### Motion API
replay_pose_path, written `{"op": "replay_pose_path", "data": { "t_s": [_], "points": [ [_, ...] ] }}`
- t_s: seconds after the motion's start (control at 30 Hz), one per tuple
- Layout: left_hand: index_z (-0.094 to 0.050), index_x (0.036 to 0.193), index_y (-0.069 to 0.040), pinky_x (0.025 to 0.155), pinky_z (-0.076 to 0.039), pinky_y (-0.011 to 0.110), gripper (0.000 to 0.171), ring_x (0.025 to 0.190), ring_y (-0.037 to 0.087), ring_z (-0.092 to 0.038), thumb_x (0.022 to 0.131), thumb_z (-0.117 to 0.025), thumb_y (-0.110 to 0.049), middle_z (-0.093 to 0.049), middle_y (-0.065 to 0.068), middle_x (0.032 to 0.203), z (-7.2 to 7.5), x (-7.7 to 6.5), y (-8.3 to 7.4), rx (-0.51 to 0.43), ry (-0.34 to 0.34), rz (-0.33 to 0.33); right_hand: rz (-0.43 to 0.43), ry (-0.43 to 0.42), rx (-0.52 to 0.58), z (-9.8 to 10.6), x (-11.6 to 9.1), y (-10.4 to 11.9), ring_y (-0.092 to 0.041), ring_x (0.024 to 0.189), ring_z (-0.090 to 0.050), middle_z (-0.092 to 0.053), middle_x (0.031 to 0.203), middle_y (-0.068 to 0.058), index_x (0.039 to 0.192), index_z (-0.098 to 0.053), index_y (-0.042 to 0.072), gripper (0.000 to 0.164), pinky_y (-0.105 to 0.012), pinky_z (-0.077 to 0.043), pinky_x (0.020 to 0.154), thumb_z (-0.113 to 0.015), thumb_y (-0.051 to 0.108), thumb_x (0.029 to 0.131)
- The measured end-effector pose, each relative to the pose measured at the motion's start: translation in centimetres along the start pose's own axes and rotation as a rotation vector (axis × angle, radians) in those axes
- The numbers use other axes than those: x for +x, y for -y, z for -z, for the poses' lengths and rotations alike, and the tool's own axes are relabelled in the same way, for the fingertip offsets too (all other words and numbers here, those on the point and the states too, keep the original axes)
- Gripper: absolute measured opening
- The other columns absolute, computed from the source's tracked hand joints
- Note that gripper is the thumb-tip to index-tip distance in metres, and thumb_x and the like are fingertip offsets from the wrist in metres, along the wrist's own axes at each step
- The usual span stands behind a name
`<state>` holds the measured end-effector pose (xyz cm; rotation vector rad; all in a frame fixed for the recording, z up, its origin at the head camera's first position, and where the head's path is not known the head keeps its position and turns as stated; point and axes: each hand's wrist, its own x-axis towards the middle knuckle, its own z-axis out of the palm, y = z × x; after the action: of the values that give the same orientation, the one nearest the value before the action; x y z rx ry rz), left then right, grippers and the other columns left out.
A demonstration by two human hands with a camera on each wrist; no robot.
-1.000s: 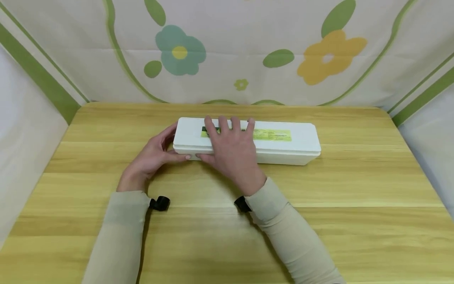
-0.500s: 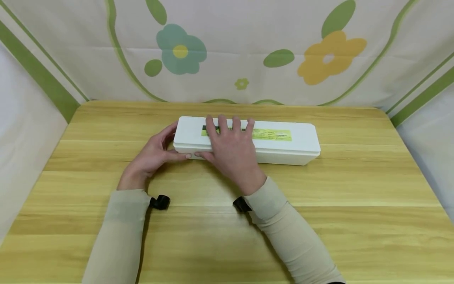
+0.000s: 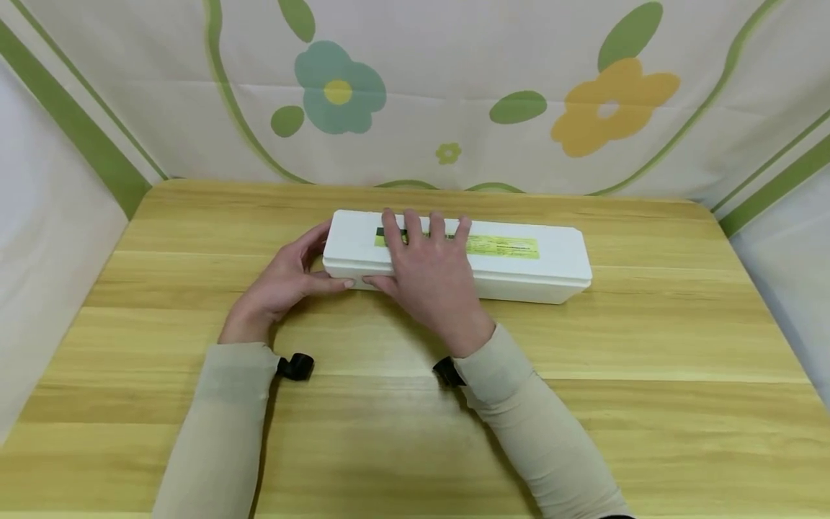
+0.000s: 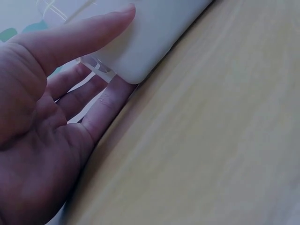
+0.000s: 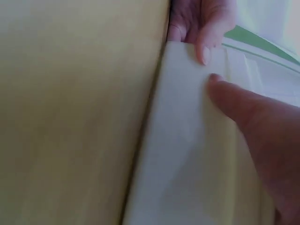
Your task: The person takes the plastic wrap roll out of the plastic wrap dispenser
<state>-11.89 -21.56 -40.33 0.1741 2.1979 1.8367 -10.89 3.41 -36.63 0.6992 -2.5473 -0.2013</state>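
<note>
A: Now, how is the white box [image 3: 519, 263] laid on the table [image 3: 583, 404]?

B: It is laid flat, with its long axis run parallel to the table's far edge, one end turned to the left edge and the other to the right. It is set nearer the far edge than the near one, roughly midway between the side edges.

A: And is any writing borne on it?

B: A yellow-green label [image 3: 502, 246] with a dark patch at its left end is seen along the lid; small print is carried there, but it cannot be read.

A: How is the box held?

B: Its left end is gripped by the left hand [image 3: 279, 285], the thumb laid on the front face and the fingers curled round the end. The right hand [image 3: 431, 274] is pressed flat on the lid, fingers straight and spread over the label, the thumb set against the front edge.
</note>
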Motion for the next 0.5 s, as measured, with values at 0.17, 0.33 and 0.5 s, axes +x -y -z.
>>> {"op": "replay_pose_path", "data": {
  "t_s": [0.17,0.33,0.5],
  "points": [
    [-0.04,0.167,-0.028,0.098,-0.057,0.02,0.102,0.149,0.02,-0.042,0.084,-0.088,0.006,-0.048,0.001,0.164,-0.19,0.07,0.16,-0.021,0.006,0.004,0.026,-0.02,0.034,0.0,-0.38,-0.33,-0.041,0.131,-0.061,-0.063,0.142,-0.011,0.156,-0.052,0.018,0.087,-0.069,-0.049,0.101,-0.068,0.074,0.092],
    [-0.039,0.168,-0.028,0.098,-0.057,0.019,0.103,0.151,0.021,-0.041,0.084,-0.088,0.006,-0.047,0.002,0.164,-0.15,0.04,0.21,-0.018,0.005,0.017,0.054,-0.064,0.043,-0.32,-0.47,-0.24,-0.039,0.131,-0.061,-0.064,0.142,-0.012,0.154,-0.053,0.017,0.08,-0.065,-0.05,0.101,-0.067,0.068,0.094],
    [-0.04,0.167,-0.029,0.097,-0.057,0.019,0.102,0.149,0.022,-0.042,0.084,-0.088,0.006,-0.048,0.002,0.163,-0.02,0.0,-0.11,-0.009,-0.005,0.007,0.048,-0.073,0.037,-0.3,-0.14,0.21,-0.042,0.128,-0.064,-0.066,0.14,-0.015,0.152,-0.054,0.015,0.077,-0.066,-0.051,0.1,-0.07,0.061,0.093]
  ]
}}
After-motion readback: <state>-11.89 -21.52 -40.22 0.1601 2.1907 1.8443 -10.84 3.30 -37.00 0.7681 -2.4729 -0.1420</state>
